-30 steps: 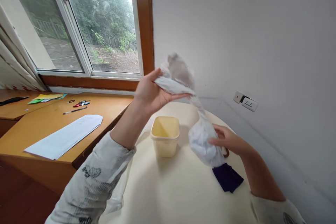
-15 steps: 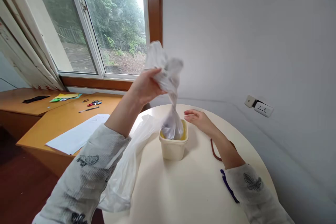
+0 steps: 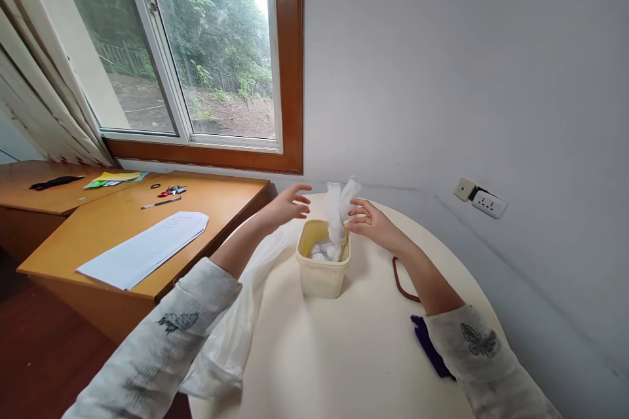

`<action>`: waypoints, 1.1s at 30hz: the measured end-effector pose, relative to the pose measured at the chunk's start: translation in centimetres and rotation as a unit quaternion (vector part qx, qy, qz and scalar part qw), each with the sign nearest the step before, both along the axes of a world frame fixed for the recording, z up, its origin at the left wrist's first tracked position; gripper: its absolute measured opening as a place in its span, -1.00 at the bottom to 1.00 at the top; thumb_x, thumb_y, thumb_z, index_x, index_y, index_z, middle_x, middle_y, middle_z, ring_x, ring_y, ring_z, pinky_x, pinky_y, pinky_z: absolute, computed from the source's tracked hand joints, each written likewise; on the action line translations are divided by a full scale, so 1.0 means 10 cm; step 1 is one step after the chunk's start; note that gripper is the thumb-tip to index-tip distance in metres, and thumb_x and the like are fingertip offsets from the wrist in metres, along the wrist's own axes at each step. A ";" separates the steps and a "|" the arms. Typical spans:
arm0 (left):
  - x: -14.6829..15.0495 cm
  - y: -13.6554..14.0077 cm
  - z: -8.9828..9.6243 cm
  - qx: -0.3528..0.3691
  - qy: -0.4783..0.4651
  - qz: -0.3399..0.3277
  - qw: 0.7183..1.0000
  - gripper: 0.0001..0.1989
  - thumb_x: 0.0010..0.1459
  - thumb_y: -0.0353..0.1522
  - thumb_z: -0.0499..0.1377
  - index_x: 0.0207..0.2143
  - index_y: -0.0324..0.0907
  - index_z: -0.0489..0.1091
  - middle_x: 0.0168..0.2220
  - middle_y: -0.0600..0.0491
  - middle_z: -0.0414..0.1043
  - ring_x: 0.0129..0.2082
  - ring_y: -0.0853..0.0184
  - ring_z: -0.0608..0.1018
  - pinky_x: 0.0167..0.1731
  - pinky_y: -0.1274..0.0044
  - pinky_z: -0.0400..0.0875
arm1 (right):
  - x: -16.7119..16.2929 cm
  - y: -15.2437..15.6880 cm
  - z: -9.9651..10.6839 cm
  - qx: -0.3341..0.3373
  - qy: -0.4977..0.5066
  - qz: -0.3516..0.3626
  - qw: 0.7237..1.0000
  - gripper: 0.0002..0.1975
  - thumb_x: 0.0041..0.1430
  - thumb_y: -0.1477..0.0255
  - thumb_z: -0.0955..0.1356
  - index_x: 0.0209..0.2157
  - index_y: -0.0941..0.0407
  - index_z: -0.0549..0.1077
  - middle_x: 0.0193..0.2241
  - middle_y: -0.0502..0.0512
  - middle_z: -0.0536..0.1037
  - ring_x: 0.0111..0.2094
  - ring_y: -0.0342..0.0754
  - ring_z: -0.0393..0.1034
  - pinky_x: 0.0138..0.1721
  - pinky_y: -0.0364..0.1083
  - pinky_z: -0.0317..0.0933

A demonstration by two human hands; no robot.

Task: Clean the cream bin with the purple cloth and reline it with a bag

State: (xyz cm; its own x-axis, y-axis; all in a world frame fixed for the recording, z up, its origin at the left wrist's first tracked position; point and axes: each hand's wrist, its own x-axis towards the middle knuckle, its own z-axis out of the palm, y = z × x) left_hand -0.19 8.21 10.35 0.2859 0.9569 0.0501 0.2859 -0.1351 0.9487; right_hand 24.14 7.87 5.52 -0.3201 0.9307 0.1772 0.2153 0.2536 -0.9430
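A cream plastic tub [image 3: 322, 280] stands upright on the round table. Inside it rests a white plastic bag [image 3: 337, 209], its twisted top sticking up above the rim at the back right. My left hand [image 3: 285, 206] is held in the air to the left of the tub, fingers apart, with nothing in it. Close by the bag's top on the right is my right hand [image 3: 372, 224], its fingers spread and slightly curled; I cannot tell whether the fingertips touch the bag. What the bag contains is hidden.
A large clear plastic bag [image 3: 230, 340] lies along the left side of the round table [image 3: 344, 353]. A brown loop [image 3: 403, 281] and a dark purple cloth [image 3: 431, 347] lie near my right forearm. Papers [image 3: 147, 249], a pen [image 3: 161, 203] and scissors [image 3: 170, 191] are on the wooden desk.
My left hand has let go of the white plastic bag and moved down. The bag has dropped into the tub, its top leaning right. My right hand has barely moved.
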 end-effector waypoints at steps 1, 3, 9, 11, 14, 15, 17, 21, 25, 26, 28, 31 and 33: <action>0.01 0.02 -0.07 0.016 0.054 -0.002 0.998 -0.35 -0.08 -0.37 0.22 0.09 -0.01 0.10 -0.09 -0.08 0.26 -0.18 0.20 0.45 -0.11 0.25 0.31 | -0.03 0.03 -0.01 0.000 -0.007 -0.006 1.000 -0.34 -0.12 0.20 0.43 0.03 0.00 0.19 -0.09 0.14 0.33 -0.17 -0.03 0.35 -0.13 0.03 0.26; 0.06 0.08 -0.20 0.067 0.160 -0.027 0.985 -0.10 -0.17 -0.36 0.28 0.19 0.08 -0.10 0.06 -0.16 0.11 0.00 0.07 0.34 -0.06 0.21 0.24 | -0.09 0.10 -0.02 0.004 -0.023 -0.006 1.000 -0.38 -0.12 0.20 0.43 0.00 0.02 0.23 -0.11 0.13 0.33 -0.19 -0.05 0.34 -0.14 0.01 0.26; 0.35 0.31 -0.48 0.246 0.374 -0.051 0.893 -0.11 -0.32 -0.32 0.36 0.12 -0.08 0.10 0.21 -0.23 -0.15 0.20 -0.12 -0.02 0.08 0.13 -0.01 | -0.24 0.25 -0.07 -0.010 -0.036 0.051 0.998 -0.49 -0.15 0.29 0.44 -0.12 0.05 0.26 -0.17 0.07 0.33 -0.30 -0.12 0.37 -0.25 -0.05 0.28; 0.41 0.36 -0.50 0.280 0.394 -0.041 0.875 -0.46 -0.20 -0.32 0.28 -0.07 -0.19 0.32 0.18 -0.25 -0.03 0.18 -0.10 0.04 0.10 0.12 -0.10 | -0.25 0.26 -0.12 -0.002 -0.025 0.045 0.999 -0.48 -0.16 0.29 0.44 -0.15 0.04 0.21 -0.20 0.05 0.34 -0.34 -0.14 0.37 -0.29 -0.06 0.28; 0.42 0.40 -0.41 0.276 0.389 -0.040 0.878 -0.81 -0.09 -0.39 0.14 -0.34 -0.22 0.41 0.04 -0.20 0.23 0.09 -0.03 0.21 0.10 0.08 -0.18 | -0.25 0.25 -0.20 0.040 -0.067 -0.003 0.997 -0.41 -0.25 0.30 0.47 -0.16 0.02 0.17 -0.21 0.04 0.35 -0.32 -0.11 0.35 -0.30 -0.05 0.26; 0.42 0.39 -0.35 0.271 0.385 -0.043 0.881 -0.86 -0.10 -0.40 0.12 -0.41 -0.21 0.40 -0.05 -0.16 0.32 0.03 -0.01 0.28 0.10 0.08 -0.17 | -0.25 0.25 -0.23 0.059 -0.090 -0.018 0.994 -0.39 -0.28 0.30 0.47 -0.16 0.02 0.18 -0.20 0.04 0.35 -0.31 -0.10 0.33 -0.29 -0.05 0.25; 0.42 0.37 -0.20 0.257 0.376 -0.050 0.889 -0.95 -0.12 -0.41 0.11 -0.55 -0.19 0.35 -0.30 -0.06 0.43 -0.14 0.08 0.41 0.08 0.14 -0.06 | -0.26 0.25 -0.28 0.092 -0.116 -0.036 0.988 -0.41 -0.31 0.32 0.47 -0.19 0.01 0.20 -0.22 0.02 0.36 -0.32 -0.09 0.31 -0.29 -0.04 0.22; 0.45 0.30 0.08 0.210 0.347 -0.055 0.912 -0.85 -0.15 -0.35 0.12 -0.69 -0.17 0.23 -0.63 0.04 0.31 -0.47 0.21 0.43 -0.23 0.35 0.29 | -0.31 0.29 -0.33 0.117 -0.077 -0.047 0.989 -0.77 -0.16 0.34 0.39 -0.41 0.07 0.29 -0.42 -0.06 0.40 -0.39 -0.10 0.28 -0.27 -0.04 0.19; 0.43 0.26 0.29 0.145 0.296 -0.039 0.943 -0.93 -0.18 -0.36 0.13 -0.57 -0.18 0.33 -0.61 0.06 0.34 -0.57 0.28 0.39 -0.52 0.49 0.27 | -0.35 0.31 -0.29 0.106 -0.031 -0.032 0.993 -0.84 -0.06 0.30 0.32 -0.46 0.10 0.34 -0.49 -0.03 0.42 -0.39 -0.10 0.31 -0.24 -0.05 0.20; 0.41 0.26 0.33 0.131 0.283 -0.035 0.949 -0.89 -0.16 -0.37 0.11 -0.49 -0.18 0.36 -0.59 0.06 0.35 -0.59 0.29 0.39 -0.55 0.51 0.26 | -0.35 0.31 -0.27 0.101 -0.016 -0.021 0.995 -0.81 -0.04 0.28 0.31 -0.41 0.11 0.35 -0.47 -0.02 0.43 -0.37 -0.10 0.32 -0.24 -0.06 0.20; 0.37 0.25 0.40 0.082 0.229 -0.048 0.969 -0.76 -0.11 -0.40 0.06 -0.32 -0.18 0.38 -0.59 0.08 0.37 -0.62 0.32 0.40 -0.60 0.53 0.26 | -0.33 0.29 -0.21 0.084 0.034 0.015 0.996 -0.75 0.00 0.25 0.28 -0.32 0.12 0.38 -0.40 0.02 0.47 -0.31 -0.09 0.35 -0.19 -0.07 0.20; 0.31 0.22 0.46 -0.082 0.041 -0.103 0.990 -0.64 -0.09 -0.47 0.04 -0.18 -0.16 0.36 -0.66 0.13 0.34 -0.67 0.36 0.40 -0.62 0.57 0.27 | -0.30 0.28 -0.14 0.041 0.107 0.038 0.993 -0.70 0.00 0.26 0.28 -0.24 0.11 0.41 -0.29 0.08 0.49 -0.22 -0.07 0.35 -0.12 -0.05 0.16; 0.31 0.18 0.45 -0.194 -0.101 -0.123 0.968 -0.67 -0.06 -0.49 0.06 -0.17 -0.19 0.36 -0.65 0.11 0.37 -0.66 0.36 0.43 -0.61 0.58 0.30 | -0.29 0.28 -0.12 0.026 0.116 -0.001 0.993 -0.67 -0.07 0.32 0.31 -0.20 0.10 0.39 -0.22 0.11 0.48 -0.16 -0.03 0.33 -0.08 -0.02 0.14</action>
State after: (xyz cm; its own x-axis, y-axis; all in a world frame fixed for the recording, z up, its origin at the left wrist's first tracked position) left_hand 2.86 10.05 14.87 0.5296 0.8190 -0.2207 0.0944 0.2017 0.9749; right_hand 21.29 10.64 4.29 -0.2632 0.9188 0.2943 -0.0047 0.3038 -0.9527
